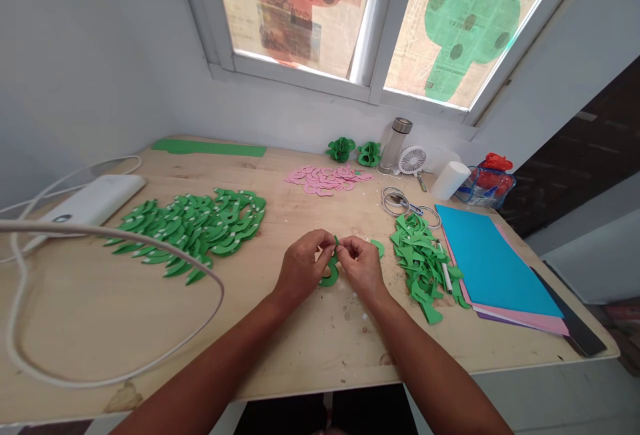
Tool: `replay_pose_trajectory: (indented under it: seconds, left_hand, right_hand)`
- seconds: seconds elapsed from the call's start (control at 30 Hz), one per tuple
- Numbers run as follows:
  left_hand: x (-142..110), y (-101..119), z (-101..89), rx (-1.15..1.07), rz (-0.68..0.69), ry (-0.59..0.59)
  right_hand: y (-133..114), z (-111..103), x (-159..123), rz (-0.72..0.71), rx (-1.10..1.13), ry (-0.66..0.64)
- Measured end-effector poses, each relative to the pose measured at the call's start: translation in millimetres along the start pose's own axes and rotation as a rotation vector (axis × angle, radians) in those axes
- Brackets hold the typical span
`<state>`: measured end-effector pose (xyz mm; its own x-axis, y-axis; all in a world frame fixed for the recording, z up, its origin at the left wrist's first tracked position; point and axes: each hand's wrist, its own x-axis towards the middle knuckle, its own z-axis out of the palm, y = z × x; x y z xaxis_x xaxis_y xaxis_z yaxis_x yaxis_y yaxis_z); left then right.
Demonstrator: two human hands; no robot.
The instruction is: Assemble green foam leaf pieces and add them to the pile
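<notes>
In the middle of the table, my left hand (311, 256) and my right hand (359, 260) come together, fingertips pinched on one curved green foam cutout (330, 277). Its lower curl hangs below the fingers; its upper part is mostly hidden by them. Just beyond my right hand lies a small green piece (379, 247). To the left spreads a pile of curved green cutouts (200, 225) with small white patches. On the right sits a heap of green offcuts (420, 258), and a white marker (444, 267) rests on it.
Pink cutouts (327, 179), two green paper ornaments (341, 149), a glass bottle (395, 145) and a small fan (413, 160) stand toward the wall. Coloured sheets (495, 255) lie at right. A white cable (150, 238) loops across the left, near a power bank (95, 201).
</notes>
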<state>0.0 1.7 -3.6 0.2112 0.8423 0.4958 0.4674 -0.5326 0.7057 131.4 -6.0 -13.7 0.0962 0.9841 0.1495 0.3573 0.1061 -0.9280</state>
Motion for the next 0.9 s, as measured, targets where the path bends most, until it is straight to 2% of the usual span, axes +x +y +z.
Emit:
replay_pose_trajectory:
  seconds: [0.47,0.9]
  left_hand:
    - [1.1,5.8,-1.3,-0.071,-0.077,-0.036]
    - [4.9,-1.1,-0.2,-0.337,-0.370,-0.050]
  right_hand:
    - [-4.3,-1.5,-0.3,-0.009,0.031,0.047]
    - [-6.8,-3.6,0.9,-0.048,0.047,0.092]
